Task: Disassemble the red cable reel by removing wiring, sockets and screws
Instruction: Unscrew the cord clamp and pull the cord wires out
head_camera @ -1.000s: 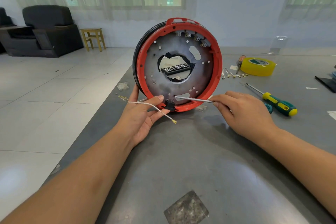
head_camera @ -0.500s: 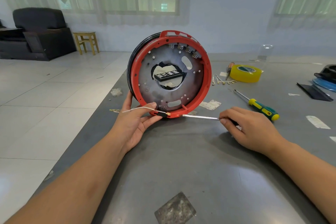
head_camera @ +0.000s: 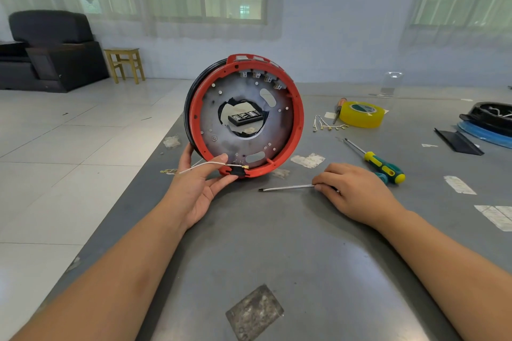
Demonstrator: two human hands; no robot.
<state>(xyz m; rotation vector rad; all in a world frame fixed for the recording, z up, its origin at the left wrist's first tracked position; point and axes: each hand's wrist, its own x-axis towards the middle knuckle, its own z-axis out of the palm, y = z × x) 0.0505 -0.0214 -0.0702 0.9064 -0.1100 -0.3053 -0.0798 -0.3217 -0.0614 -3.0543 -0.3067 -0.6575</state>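
The red cable reel (head_camera: 297, 130) stands on edge on the grey table (head_camera: 291, 257), its open grey inner plate facing me. My left hand (head_camera: 198, 188) grips the reel's lower left rim, thumb on the plate, fingers under a small black part (head_camera: 237, 171). A thin white wire (head_camera: 205, 165) with a brass terminal runs across that hand. My right hand (head_camera: 354, 191) lies on the table right of the reel, fingers curled over the handle of a screwdriver whose metal shaft (head_camera: 285, 188) lies flat, tip pointing left.
A green-and-yellow screwdriver (head_camera: 383, 166) lies behind my right hand. Farther back are loose short wires (head_camera: 328, 125), a yellow tape roll (head_camera: 361, 114) and a small red-handled tool. Black and blue parts (head_camera: 487, 124) sit at the far right. The table's left edge drops to tiled floor.
My right hand drew the screwdriver away from the reel's bottom edge and lowered it flat onto the table. My left hand kept its hold on the reel and wire.
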